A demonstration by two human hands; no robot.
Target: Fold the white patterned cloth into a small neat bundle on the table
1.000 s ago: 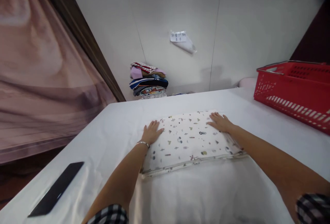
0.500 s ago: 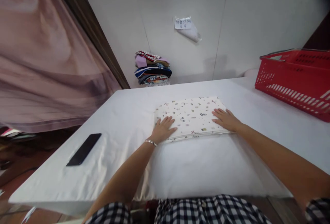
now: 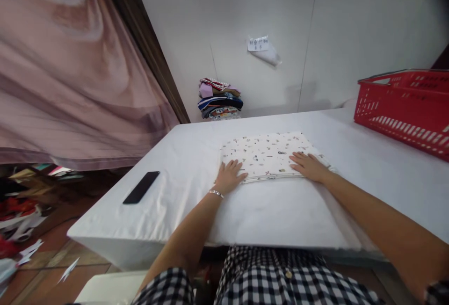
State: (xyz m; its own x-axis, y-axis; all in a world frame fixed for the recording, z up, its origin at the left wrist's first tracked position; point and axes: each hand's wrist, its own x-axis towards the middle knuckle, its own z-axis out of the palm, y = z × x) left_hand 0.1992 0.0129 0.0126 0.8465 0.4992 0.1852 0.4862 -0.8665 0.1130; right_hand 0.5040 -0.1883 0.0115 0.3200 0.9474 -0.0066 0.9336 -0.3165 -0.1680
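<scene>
A folded white cloth (image 3: 268, 153) with small scattered prints lies flat in the middle of the white-covered table (image 3: 280, 221). Its layered folded edge faces me. My left hand (image 3: 229, 175) rests flat on the cloth's near left corner, fingers spread, a silver bracelet at the wrist. On the near right corner lies my right hand (image 3: 309, 166), palm down with fingers stretched out. Neither hand grips anything.
Left on the table is a black phone (image 3: 141, 187). A red plastic basket (image 3: 403, 108) stands at the back right. Folded fabrics (image 3: 220, 100) are stacked by the wall beyond the far edge. A pink curtain (image 3: 80, 71) hangs at left; a pale stool (image 3: 110, 288) is below.
The view has shifted, so the table and its things appear further right. My right hand has slid slightly toward the cloth's near edge. Both hands stay flat on the cloth.
</scene>
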